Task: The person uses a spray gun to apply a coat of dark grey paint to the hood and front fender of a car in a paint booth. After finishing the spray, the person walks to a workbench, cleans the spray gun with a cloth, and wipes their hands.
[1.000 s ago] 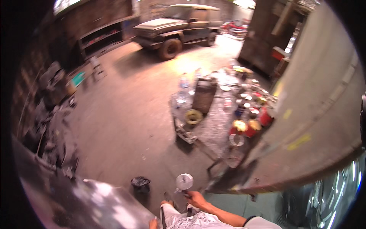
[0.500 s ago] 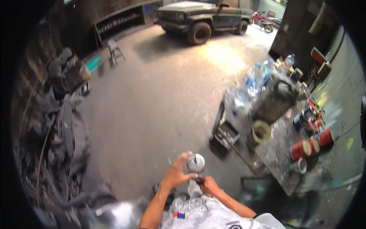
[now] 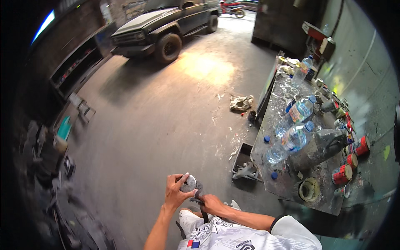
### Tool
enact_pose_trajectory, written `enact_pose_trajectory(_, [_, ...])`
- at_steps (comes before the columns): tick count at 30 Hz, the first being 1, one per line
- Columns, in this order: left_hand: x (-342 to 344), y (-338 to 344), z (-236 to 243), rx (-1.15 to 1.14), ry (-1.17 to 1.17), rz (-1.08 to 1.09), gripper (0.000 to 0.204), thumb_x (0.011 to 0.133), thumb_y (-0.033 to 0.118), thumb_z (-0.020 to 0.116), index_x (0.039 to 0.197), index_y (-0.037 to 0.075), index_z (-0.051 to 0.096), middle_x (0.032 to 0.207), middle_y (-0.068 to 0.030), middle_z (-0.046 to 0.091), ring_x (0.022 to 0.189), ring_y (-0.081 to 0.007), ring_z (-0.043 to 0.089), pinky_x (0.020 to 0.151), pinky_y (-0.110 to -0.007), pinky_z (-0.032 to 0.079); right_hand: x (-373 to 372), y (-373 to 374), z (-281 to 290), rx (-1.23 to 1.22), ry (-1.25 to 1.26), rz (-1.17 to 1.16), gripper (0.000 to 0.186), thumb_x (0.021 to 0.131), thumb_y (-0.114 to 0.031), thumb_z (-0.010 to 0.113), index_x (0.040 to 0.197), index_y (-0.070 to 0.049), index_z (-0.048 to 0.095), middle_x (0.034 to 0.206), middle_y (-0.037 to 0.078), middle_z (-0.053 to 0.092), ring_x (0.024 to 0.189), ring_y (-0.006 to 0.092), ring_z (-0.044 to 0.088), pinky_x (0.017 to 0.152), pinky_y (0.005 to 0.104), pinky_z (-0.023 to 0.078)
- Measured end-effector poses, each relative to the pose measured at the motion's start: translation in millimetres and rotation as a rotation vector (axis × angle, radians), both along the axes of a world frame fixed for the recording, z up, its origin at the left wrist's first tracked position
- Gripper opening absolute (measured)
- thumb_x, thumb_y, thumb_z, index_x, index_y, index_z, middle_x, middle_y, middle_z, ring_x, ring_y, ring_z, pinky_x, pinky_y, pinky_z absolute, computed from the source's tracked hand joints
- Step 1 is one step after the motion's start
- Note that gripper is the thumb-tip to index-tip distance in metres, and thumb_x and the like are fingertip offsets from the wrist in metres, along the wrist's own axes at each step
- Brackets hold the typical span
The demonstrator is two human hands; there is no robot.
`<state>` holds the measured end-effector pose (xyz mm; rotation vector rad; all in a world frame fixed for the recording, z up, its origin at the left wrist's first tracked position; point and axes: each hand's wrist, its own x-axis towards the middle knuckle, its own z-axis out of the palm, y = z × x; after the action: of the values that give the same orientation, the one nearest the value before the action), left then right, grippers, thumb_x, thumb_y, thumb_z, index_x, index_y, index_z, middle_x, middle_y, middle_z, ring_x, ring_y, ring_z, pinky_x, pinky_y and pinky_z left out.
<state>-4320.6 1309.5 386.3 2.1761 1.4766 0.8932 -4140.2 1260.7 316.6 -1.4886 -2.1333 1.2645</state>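
Spray gun (image 3: pixel 196 200), L hand (image 3: pixel 175 193) now on cup (image 3: pixel 190 183), R hand (image 3: pixel 213 205) same

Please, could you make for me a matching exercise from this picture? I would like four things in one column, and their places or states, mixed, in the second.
Column one:
1. left hand
2. right hand
3. car
4. bottles

Column two:
A. clear, on the table
B. closed on the tool
C. on the floor, at the top of the view
D. thumb and fingers about the round cup

Right pairs: 1-D, 2-B, 3-C, 4-A
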Motion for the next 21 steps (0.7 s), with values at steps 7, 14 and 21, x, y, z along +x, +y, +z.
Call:
enact_pose_trajectory(7, [-55, 195, -5, -0.041, -0.582, 0.094, 0.056, 0.077, 0.037, 0.068, 0.121, 0.004, 0.059, 0.1, -0.0072, 0.06, 0.088, -0.0185, 0.055, 0.08, -0.031, 0.045, -84, 132, -37, 0.146, 0.137, -0.505, 0.027, 0.078, -0.01, 0.06, 0.104, -0.003, 0.062, 0.091, 0.023, 0.062, 0.085, 0.0434, 0.058, 0.071, 0.0483, 0.047])
enact_pose_trajectory(14, [-127, 351, 17, -0.239, -0.648, 0.057, 0.059, 0.084, 0.048, 0.059, 0.124, 0.005, 0.058, 0.1, -0.0026, 0.059, 0.088, -0.0099, 0.053, 0.076, -0.024, 0.044, -117, 224, -34, 0.261, 0.094, -0.783, 0.026, 0.082, -0.011, 0.058, 0.108, -0.002, 0.059, 0.096, 0.022, 0.062, 0.089, 0.0422, 0.058, 0.073, 0.0466, 0.047])
enact_pose_trajectory(21, [-115, 445, -44, -0.423, -0.477, -0.043, 0.052, 0.087, 0.037, 0.059, 0.125, 0.001, 0.056, 0.112, -0.0099, 0.061, 0.097, -0.0164, 0.056, 0.082, -0.03, 0.046, -92, 291, -88, 0.171, 0.146, -1.155, 0.034, 0.082, -0.013, 0.061, 0.115, -0.002, 0.061, 0.095, 0.024, 0.063, 0.087, 0.0408, 0.061, 0.074, 0.0405, 0.049])
